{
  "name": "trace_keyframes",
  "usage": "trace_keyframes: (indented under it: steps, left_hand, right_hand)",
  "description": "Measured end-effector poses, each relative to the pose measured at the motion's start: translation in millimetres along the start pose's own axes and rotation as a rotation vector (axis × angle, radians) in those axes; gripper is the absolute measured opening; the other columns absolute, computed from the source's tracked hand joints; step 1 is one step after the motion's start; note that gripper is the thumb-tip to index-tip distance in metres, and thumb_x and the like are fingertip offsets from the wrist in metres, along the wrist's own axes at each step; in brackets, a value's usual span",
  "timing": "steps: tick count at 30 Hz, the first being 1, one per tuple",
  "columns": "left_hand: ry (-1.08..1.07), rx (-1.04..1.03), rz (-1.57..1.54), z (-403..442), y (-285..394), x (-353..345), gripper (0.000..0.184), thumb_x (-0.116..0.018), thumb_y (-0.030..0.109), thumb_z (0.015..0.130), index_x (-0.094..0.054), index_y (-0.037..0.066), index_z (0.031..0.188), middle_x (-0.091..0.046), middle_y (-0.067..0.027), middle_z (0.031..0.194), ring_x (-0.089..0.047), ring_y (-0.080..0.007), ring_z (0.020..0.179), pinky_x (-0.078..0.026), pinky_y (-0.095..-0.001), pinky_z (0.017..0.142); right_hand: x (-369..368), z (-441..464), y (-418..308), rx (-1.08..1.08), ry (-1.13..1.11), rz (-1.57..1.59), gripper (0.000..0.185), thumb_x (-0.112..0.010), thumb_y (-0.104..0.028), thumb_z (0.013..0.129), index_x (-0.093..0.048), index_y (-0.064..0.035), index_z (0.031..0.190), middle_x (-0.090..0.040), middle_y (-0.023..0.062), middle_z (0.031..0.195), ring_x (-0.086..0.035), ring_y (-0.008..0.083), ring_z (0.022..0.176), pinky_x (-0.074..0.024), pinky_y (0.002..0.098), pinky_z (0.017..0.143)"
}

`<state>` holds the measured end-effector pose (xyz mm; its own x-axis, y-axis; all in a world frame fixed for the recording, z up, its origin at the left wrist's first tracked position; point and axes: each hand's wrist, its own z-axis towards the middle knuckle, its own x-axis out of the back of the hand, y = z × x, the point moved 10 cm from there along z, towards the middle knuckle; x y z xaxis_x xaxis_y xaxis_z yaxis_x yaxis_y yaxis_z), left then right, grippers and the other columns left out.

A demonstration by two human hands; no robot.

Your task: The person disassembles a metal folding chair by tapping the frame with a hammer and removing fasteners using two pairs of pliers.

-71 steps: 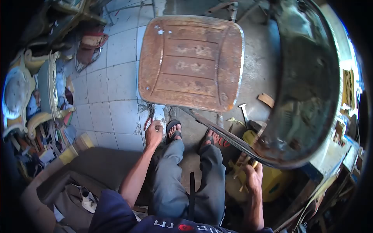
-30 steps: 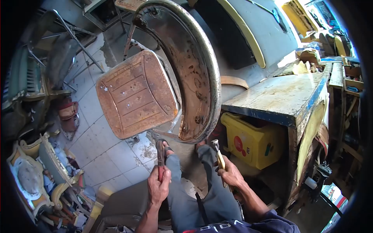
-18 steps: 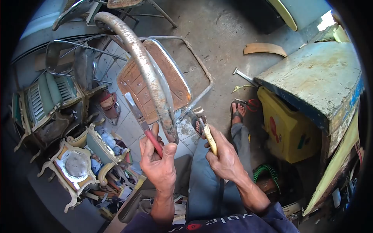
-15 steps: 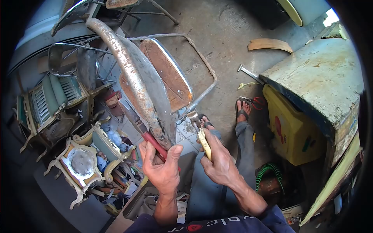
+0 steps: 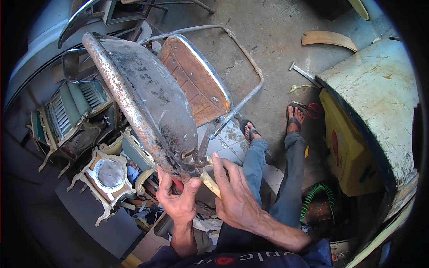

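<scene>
The left grip (image 5: 177, 201) is closed round a red handle (image 5: 178, 184), snug against the near end of the chair back (image 5: 149, 78), probably bracing it. The right grip (image 5: 239, 192) is clamped on a yellow handle (image 5: 209, 183), slanted, I'd guess, to reach that same corner. The back stretches toward 11 o'clock: curved metal, flaky rim, scuffed shell. Rusty, grooved seat (image 5: 192, 85) at 12.

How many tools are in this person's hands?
2: a red-handled tool, mostly hidden, in the left hand, and a yellow-handled tool in the right hand. Anything tucked inside the grasps would not show.
</scene>
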<state>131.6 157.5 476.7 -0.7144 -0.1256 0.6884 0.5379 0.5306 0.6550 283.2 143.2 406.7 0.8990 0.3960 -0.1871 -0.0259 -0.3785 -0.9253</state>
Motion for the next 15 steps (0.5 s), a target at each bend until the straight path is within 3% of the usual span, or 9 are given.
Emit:
trace_keyframes:
  steps: [2, 9, 15]
  left_hand:
    - [-0.054, -0.023, 0.027, 3, 0, -1, 0.057, -0.092, 0.029, 0.081, -0.071, -0.009, 0.119, -0.064, -0.0164, 0.13, -0.056, -0.0252, 0.121, -0.042, -0.0375, 0.107]
    - [-0.102, 0.036, -0.005, 4, -7, -1, 0.058, -0.092, 0.029, 0.081, -0.072, -0.008, 0.12, -0.063, -0.0176, 0.133, -0.057, -0.0261, 0.123, -0.041, -0.0374, 0.108]
    - [-0.083, 0.024, -0.016, 3, -4, -1, 0.057, -0.092, 0.028, 0.082, -0.071, -0.009, 0.12, -0.063, -0.0177, 0.134, -0.056, -0.026, 0.123, -0.04, -0.0369, 0.109]
  right_hand:
    - [-10, 0, 7, 0.009, 0.018, -0.01, 0.087, -0.06, 0.008, 0.08, -0.024, 0.0124, 0.159, -0.042, 0.0335, 0.139, -0.046, 0.0508, 0.128, -0.039, 0.0607, 0.109]
    - [-24, 3, 17, 0.083, 0.151, -0.168, 0.09, -0.062, 0.005, 0.081, -0.024, 0.0035, 0.163, -0.035, 0.0323, 0.145, -0.039, 0.0516, 0.137, -0.0333, 0.0733, 0.111]
    - [-23, 9, 23, 0.187, 0.231, -0.261, 0.087, -0.064, 0.004, 0.082, -0.028, 0.0031, 0.162, -0.041, 0.0294, 0.139, -0.049, 0.0452, 0.126, -0.0412, 0.0639, 0.105]
